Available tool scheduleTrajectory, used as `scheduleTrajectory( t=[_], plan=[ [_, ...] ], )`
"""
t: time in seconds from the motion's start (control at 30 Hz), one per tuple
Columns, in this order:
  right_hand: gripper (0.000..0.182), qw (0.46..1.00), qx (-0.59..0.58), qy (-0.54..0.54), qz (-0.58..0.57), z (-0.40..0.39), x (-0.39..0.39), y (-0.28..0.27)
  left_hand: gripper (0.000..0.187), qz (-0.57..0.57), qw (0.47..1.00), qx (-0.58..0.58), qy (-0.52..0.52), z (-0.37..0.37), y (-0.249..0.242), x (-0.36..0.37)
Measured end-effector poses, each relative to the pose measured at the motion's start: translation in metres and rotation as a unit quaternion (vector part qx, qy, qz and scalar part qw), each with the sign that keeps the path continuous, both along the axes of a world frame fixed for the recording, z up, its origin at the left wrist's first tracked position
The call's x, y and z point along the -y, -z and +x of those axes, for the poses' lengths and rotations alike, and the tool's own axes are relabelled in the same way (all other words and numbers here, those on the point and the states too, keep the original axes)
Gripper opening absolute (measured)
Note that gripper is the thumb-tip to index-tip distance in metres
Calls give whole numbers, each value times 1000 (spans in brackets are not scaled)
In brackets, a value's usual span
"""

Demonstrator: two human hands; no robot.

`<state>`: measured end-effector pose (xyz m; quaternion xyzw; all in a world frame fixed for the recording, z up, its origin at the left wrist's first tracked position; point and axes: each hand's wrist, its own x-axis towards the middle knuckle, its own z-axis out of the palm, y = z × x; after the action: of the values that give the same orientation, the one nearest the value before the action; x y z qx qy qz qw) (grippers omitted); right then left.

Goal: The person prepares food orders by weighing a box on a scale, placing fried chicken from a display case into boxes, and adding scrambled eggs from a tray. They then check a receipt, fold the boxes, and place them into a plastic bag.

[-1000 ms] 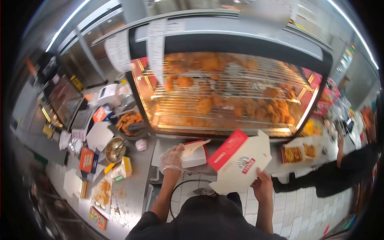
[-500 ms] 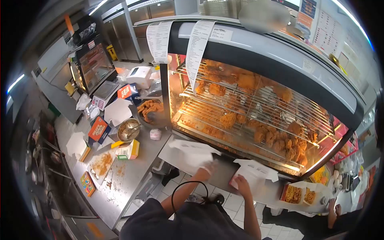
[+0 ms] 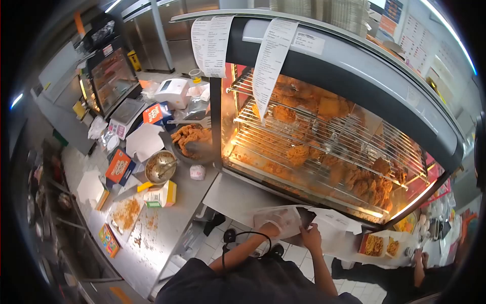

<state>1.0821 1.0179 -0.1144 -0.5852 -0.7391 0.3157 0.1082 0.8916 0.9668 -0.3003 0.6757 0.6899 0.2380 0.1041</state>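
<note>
In the head view, my right hand (image 3: 311,237) grips the near edge of an open takeaway box (image 3: 336,220), with dark outside and white flaps, on the steel ledge under the display cabinet. My left hand (image 3: 273,229) reaches to a whitish, blurred carton (image 3: 263,217) just left of that box. A pale, see-through covering, possibly a glove, blurs over its fingers, so their grip is hidden. Fried chicken pieces (image 3: 297,155) sit on wire racks in the lit cabinet straight ahead.
At left, a steel table (image 3: 167,230) carries a metal bowl (image 3: 161,167), cartons and crumbs. A pan of fried chicken (image 3: 191,139) stands behind. Boxes of noodle-like food (image 3: 373,245) lie at right, near another person's hands (image 3: 419,261). Receipts (image 3: 273,58) hang over the cabinet.
The white carton at left has moved right, close beside the other box, and my left hand has moved slightly right and down with it. My view has turned a little.
</note>
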Motion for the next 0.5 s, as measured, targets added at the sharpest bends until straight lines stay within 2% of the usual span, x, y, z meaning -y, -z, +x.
scheduleTrajectory(
  t=[0.03, 0.1, 0.13, 0.17, 0.2, 0.23, 0.3, 0.33, 0.4, 0.43, 0.47, 0.5],
  plan=[
    [51, 999, 29, 4, 13, -4, 5, -2, 53, -104, 994, 11, -29, -12, -42, 8],
    [55, 998, 57, 28, 23, -17, 18, -8, 57, -318, 945, -4, -82, -39, -154, 25],
    [56, 997, 66, 41, 23, -22, 21, -13, 57, -316, 946, -10, -65, -53, -138, 30],
    [58, 995, 80, 54, 21, -21, 27, -16, 59, -250, 958, -86, -108, -61, -113, 38],
    [50, 991, 89, 72, 67, -19, 30, -2, 61, -180, 960, -155, -150, -65, -97, 46],
    [50, 989, 96, 87, 67, -21, 31, 5, 61, -178, 963, -152, -134, -75, -118, 50],
    [39, 990, 85, 51, 102, -23, 30, 11, 63, -224, 958, -149, -104, -96, -157, 50],
    [28, 985, 66, 7, 158, -33, 38, -2, 63, -222, 959, -148, -93, -98, -140, 49],
    [27, 990, 29, 20, 138, -52, 43, -5, 58, -113, 989, -67, 73, -103, -101, 42],
    [26, 993, -11, 22, 119, -60, 49, -5, 58, -114, 988, -67, 85, -98, -123, 39],
    [26, 992, -8, 33, 117, -71, 58, -7, 54, -181, 946, -152, 221, -90, -173, 30],
    [27, 993, -83, 57, 56, -85, 63, -10, 52, -238, 876, -236, 348, -86, -204, 20]
  ],
)
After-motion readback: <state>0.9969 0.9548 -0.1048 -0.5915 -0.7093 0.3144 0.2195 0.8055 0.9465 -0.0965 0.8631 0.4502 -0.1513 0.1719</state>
